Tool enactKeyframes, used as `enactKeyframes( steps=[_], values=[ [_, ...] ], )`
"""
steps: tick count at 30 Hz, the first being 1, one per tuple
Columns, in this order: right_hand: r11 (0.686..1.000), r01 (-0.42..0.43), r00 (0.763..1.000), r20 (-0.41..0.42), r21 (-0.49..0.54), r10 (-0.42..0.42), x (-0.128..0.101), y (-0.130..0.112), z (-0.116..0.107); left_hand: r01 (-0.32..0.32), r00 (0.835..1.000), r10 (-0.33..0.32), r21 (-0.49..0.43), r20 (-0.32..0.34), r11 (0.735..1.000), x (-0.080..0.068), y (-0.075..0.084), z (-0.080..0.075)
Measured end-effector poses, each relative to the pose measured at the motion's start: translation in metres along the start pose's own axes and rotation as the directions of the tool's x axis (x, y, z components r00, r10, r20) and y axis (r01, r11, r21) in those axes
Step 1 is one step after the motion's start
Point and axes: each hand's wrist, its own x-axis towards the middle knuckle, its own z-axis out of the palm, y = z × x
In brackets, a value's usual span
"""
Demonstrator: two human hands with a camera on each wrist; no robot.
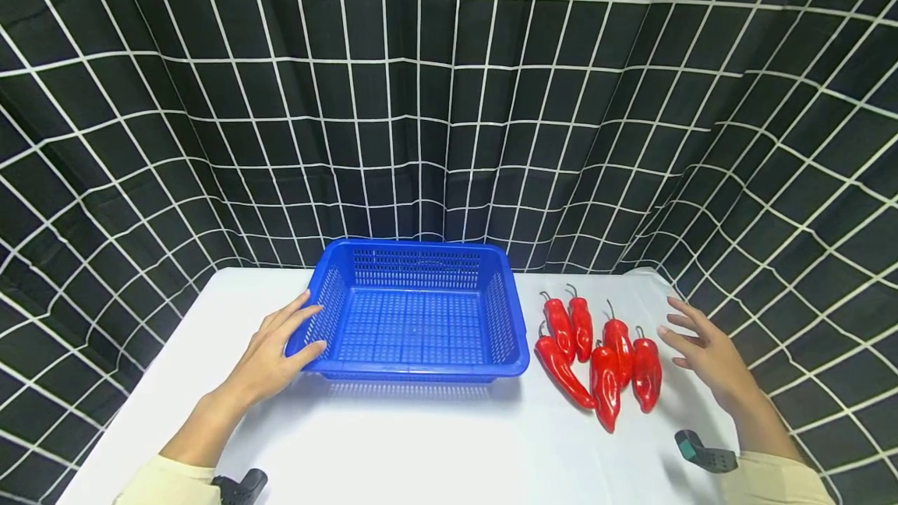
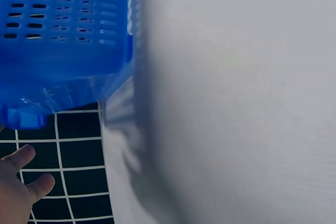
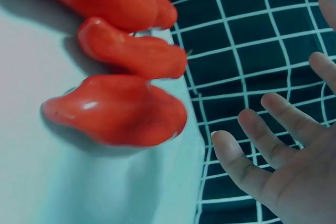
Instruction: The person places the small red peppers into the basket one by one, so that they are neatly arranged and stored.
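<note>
Partly outside left-wrist view: basket [image 2: 58, 59]

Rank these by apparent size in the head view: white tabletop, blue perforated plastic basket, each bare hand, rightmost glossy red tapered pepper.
1. White tabletop
2. Blue perforated plastic basket
3. Left hand and right hand: too alike to rank
4. Rightmost glossy red tapered pepper

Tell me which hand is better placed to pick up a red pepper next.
Likely the right hand: it is empty and nearest the red peppers, while the left hand is across the blue basket from them.
</note>
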Motion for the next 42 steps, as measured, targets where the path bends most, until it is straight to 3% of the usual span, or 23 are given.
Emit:
enactKeyframes(
  steps=[10, 19, 25, 42],
  values=[
    [0.997, -0.077, 0.996, 0.054, -0.010, 0.078, 0.004, 0.015, 0.007, -0.014, 1.000, 0.015, -0.024, 0.006, 1.000, -0.007, -0.010, 0.006],
    [0.986, -0.160, 0.980, 0.111, -0.034, 0.163, 0.008, 0.028, 0.013, -0.036, 0.998, 0.041, 0.107, -0.045, 0.994, -0.008, -0.011, 0.010],
    [0.978, -0.204, 0.969, 0.138, -0.034, 0.206, 0.009, 0.032, 0.016, -0.033, 0.998, 0.039, 0.121, -0.055, 0.992, -0.010, -0.008, 0.011],
    [0.970, -0.240, 0.957, 0.162, -0.035, 0.242, 0.020, 0.051, 0.027, -0.026, 0.998, 0.032, 0.105, -0.055, 0.994, -0.016, -0.004, 0.013]
  ],
)
